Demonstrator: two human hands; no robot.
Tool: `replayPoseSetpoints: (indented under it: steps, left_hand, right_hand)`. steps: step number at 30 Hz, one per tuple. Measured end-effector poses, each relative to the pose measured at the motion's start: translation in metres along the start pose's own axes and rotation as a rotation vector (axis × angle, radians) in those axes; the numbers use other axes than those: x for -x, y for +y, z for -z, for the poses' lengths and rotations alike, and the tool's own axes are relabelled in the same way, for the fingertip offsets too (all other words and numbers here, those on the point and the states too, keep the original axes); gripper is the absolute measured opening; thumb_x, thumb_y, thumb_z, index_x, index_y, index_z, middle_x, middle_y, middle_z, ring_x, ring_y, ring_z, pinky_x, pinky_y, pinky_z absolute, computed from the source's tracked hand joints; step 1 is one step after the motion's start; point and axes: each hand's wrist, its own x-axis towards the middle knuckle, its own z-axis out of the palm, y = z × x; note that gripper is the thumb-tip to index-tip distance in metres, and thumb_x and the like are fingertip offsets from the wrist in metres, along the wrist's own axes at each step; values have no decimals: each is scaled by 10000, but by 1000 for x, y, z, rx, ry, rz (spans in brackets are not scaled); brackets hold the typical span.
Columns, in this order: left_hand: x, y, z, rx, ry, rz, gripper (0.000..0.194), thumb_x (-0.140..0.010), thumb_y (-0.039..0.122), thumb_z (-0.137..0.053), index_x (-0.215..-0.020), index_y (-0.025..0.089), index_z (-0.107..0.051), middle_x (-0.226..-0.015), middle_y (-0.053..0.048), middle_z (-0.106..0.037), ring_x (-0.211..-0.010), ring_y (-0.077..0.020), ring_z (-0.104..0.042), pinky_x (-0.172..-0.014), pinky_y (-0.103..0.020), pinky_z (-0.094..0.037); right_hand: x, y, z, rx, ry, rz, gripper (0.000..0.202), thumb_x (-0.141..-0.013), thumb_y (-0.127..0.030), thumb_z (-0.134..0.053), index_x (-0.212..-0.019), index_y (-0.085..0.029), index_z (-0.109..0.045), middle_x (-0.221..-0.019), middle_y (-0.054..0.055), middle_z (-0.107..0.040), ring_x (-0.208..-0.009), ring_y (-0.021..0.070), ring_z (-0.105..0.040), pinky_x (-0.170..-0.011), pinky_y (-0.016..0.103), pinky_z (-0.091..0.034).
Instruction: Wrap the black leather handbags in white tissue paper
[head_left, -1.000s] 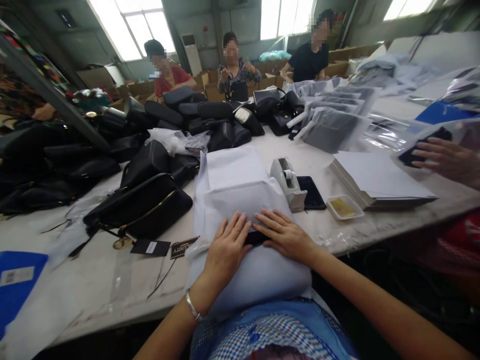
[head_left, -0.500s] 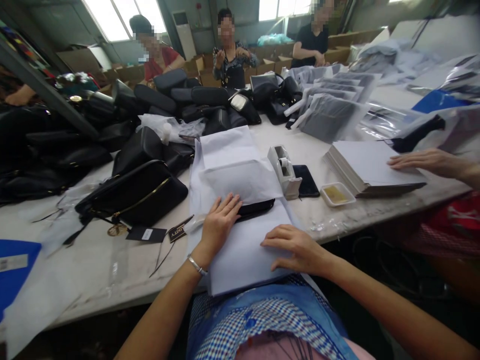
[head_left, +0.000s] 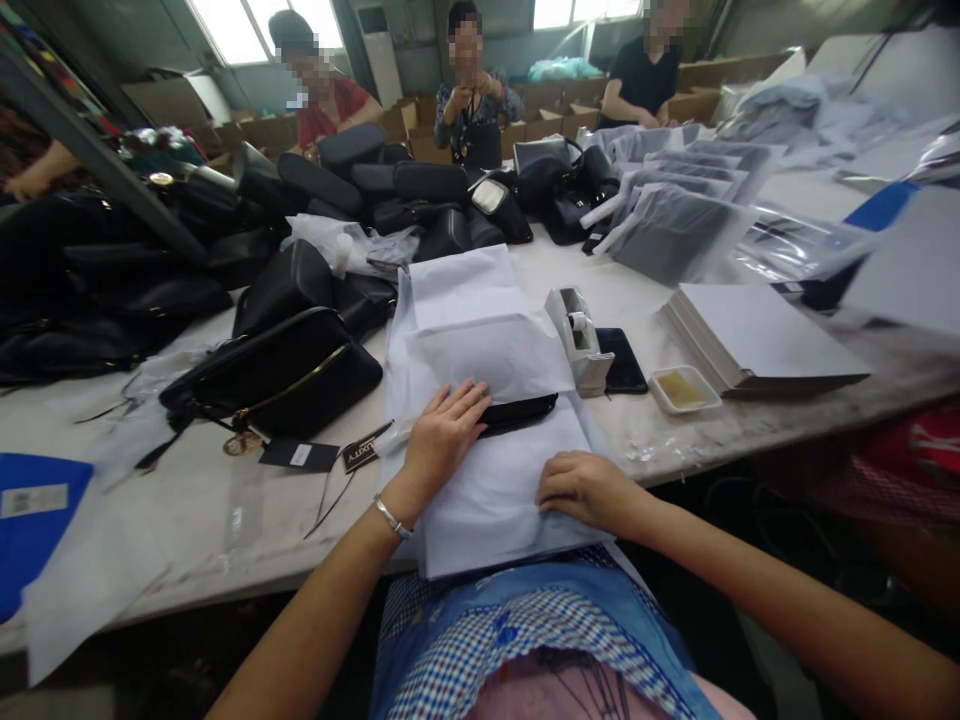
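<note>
In front of me a black bag (head_left: 519, 412) lies between sheets of white paper (head_left: 480, 350), with only a dark strip of it showing. My left hand (head_left: 447, 432) rests flat, fingers stretched, on the fold of paper and the bag's edge. To its right, my right hand (head_left: 585, 490) has its fingers curled together on the near sheet, which is creased there; the fingertips are partly hidden. Left of the paper sits a black handbag (head_left: 285, 380) with a gold zip. Its black tag (head_left: 300, 455) and a lettered tag (head_left: 366, 447) lie beside it.
Right of the paper stand a tape dispenser (head_left: 577, 340), a dark phone (head_left: 621, 360), a small dish (head_left: 684, 388) and a stack of boards (head_left: 765, 335). Black bags (head_left: 360, 190) are heaped behind. Wrapped bags (head_left: 675, 225) lie back right. Several people stand across the table.
My right hand's fingers have curled in on the near sheet. A co-worker's hand has left the board stack, and a pale board now shows at far right. My left hand stays put.
</note>
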Motion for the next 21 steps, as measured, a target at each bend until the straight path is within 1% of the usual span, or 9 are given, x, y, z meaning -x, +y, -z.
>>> replayPoseSetpoints:
  steps: [3, 5, 8, 11, 13, 15, 18, 19, 21]
  left_hand:
    - [-3, 0, 6, 41, -28, 20, 330, -963, 253, -560, -1285, 195, -607, -1428, -59, -570, -1343, -230, -506, -1148, -451, -381]
    - [-7, -1, 15, 81, -72, 38, 321, -983, 292, -523, -1279, 207, -615, -1425, -49, -574, -1342, -225, -508, -1143, -441, -386]
    - [-18, -4, 35, 164, -180, 72, 392, -1007, 386, -451, -1334, 214, -580, -1411, -51, -587, -1340, -228, -511, -1129, -430, -403]
    - [-31, -15, 60, 316, -318, 129, 484, -1020, 475, -346, -1401, 234, -524, -1406, -36, -588, -1311, -219, -543, -1095, -388, -439]
    - [-40, -28, 76, 459, -398, 150, 508, -1036, 480, -244, -1412, 272, -514, -1399, -2, -593, -1294, -188, -558, -1092, -341, -438]
    - [-48, -43, 90, 619, -455, 164, 540, -1045, 457, -151, -1404, 302, -523, -1375, 15, -612, -1281, -162, -568, -1076, -307, -447]
    - [-59, -59, 105, 786, -487, 196, 658, -1031, 458, -33, -1375, 277, -564, -1314, -23, -661, -1184, -170, -642, -953, -301, -533]
    - [-62, -61, 108, 830, -497, 211, 676, -1025, 487, -44, -1351, 260, -591, -1283, -38, -682, -1142, -185, -665, -913, -306, -549]
    - [-67, -60, 113, 888, -535, 225, 615, -1013, 556, -195, -1305, 240, -635, -1223, -49, -713, -1109, -213, -669, -901, -309, -539]
  right_hand:
    - [-7, -6, 14, -109, -47, -63, 141, -909, -298, -647, -874, -225, -764, -875, 21, -725, -816, 156, -656, -779, 257, -479]
    - [-14, -12, 30, -194, -42, -107, 165, -910, -328, -637, -890, -217, -759, -880, 24, -723, -820, 155, -657, -785, 257, -484]
    - [-30, -23, 59, -281, 21, -165, 221, -902, -380, -628, -875, -195, -746, -869, 33, -723, -809, 160, -648, -777, 266, -485]
    - [-51, -28, 89, -309, 83, -251, 293, -875, -445, -628, -875, -175, -744, -845, 36, -728, -781, 168, -643, -748, 275, -484]
    - [-69, -23, 105, -341, 100, -297, 337, -847, -482, -635, -885, -167, -749, -834, 35, -731, -779, 178, -646, -726, 278, -487]
    - [-86, -13, 116, -385, 95, -321, 365, -822, -505, -642, -882, -163, -754, -829, 34, -732, -785, 186, -648, -708, 276, -488]
    - [-111, 4, 126, -406, 58, -363, 378, -784, -518, -664, -858, -159, -758, -786, 20, -721, -728, 166, -627, -650, 256, -469]
    - [-118, 9, 129, -399, 44, -379, 378, -773, -518, -671, -845, -158, -758, -759, 13, -713, -699, 155, -615, -625, 247, -457]
    - [-131, 17, 132, -373, 28, -393, 367, -755, -511, -683, -816, -158, -759, -707, 0, -696, -650, 137, -589, -579, 232, -431]
